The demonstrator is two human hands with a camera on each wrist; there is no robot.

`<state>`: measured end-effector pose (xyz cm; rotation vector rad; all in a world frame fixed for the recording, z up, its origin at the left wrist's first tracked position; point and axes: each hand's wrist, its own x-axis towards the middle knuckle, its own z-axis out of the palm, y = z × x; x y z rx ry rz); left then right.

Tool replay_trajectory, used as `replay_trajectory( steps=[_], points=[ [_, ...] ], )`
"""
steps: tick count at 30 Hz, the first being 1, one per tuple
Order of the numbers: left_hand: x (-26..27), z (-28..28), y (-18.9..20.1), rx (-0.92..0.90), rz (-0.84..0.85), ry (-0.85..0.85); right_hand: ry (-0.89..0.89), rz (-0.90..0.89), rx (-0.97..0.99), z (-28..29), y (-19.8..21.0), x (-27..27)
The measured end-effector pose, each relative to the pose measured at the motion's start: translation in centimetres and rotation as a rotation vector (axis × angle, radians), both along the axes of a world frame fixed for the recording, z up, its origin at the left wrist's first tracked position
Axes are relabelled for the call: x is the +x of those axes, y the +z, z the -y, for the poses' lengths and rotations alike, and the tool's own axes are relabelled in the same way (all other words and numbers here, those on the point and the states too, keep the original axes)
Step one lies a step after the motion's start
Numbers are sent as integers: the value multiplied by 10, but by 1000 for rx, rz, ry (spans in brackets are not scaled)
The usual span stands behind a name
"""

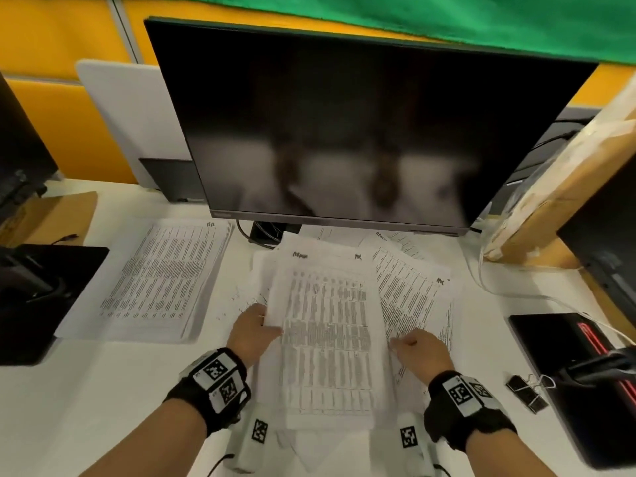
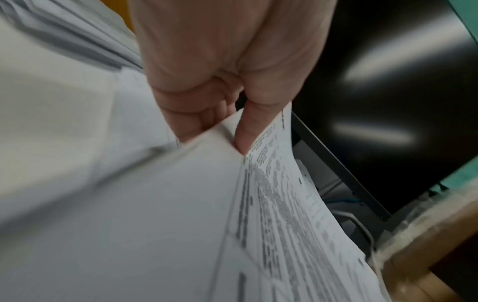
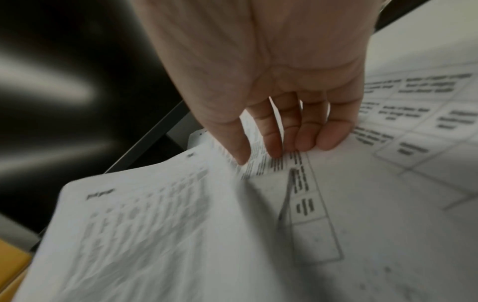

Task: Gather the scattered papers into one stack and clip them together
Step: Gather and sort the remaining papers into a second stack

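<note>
Both hands are on a bunch of printed papers (image 1: 327, 339) in the middle of the white desk (image 1: 103, 390), right in front of the big dark monitor (image 1: 344, 125). The left hand (image 1: 253, 330) pinches the left edge, with the thumb on top of the sheets and the other fingers (image 2: 196, 120) curled under them. The right hand (image 1: 421, 349) has the right edge, with its fingertips (image 3: 328, 137) close together, pressing the paper against the thumb. More loose sheets (image 1: 413, 287) lie fanned out under and to the right of the bunch, some poking out below the monitor. Another pile (image 1: 155, 280) sits off to the left, well apart from the hands. Black binder clips (image 1: 528, 390) wait on the desk to the right, near a dark laptop (image 1: 568, 373). I think the paper is very light and floppy. It bends when you lift it, as the curved sheets by the fingers show. Sheets look slippery on each other, so they could slide out crooked. It seems best to hold both long sides and tap the bottom edge on the desk to line them up. A hard squeeze could crumple a corner.
</note>
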<state>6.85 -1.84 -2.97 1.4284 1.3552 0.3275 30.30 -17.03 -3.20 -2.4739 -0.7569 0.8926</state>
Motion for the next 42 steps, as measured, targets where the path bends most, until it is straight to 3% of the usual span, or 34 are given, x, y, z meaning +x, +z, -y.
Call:
replay_trajectory(
  steps=[3, 7, 11, 15, 19, 23, 28, 33, 38, 42],
  points=[
    [-32, -16, 8, -2, 35, 86, 21, 37, -50, 2, 3, 4],
    [-81, -35, 16, -124, 6, 76, 114, 60, -9, -7, 13, -8],
    [-111, -40, 14, -127, 7, 123, 211, 22, -1, -21, 5, -35],
    [-126, -42, 7, -97, 4, 168, 350, 246, -209, -30, -5, -58],
    [-136, -43, 4, -75, 31, 239, 243, 125, -121, -30, 0, -59],
    [-141, -43, 9, -147, 127, 288, 1, 140, -45, -17, 10, -38],
    [-133, -47, 7, -222, 183, 233, -136, 272, -449, -9, 0, -21],
    [-114, -50, 0, -232, 235, 213, -396, 164, -107, -12, -2, -24],
    [-109, -49, 2, -282, 252, 79, -342, 240, 115, -2, 18, -29],
    [-114, -55, 0, -210, 217, 115, -440, 211, 294, 15, 52, -13]
  ],
)
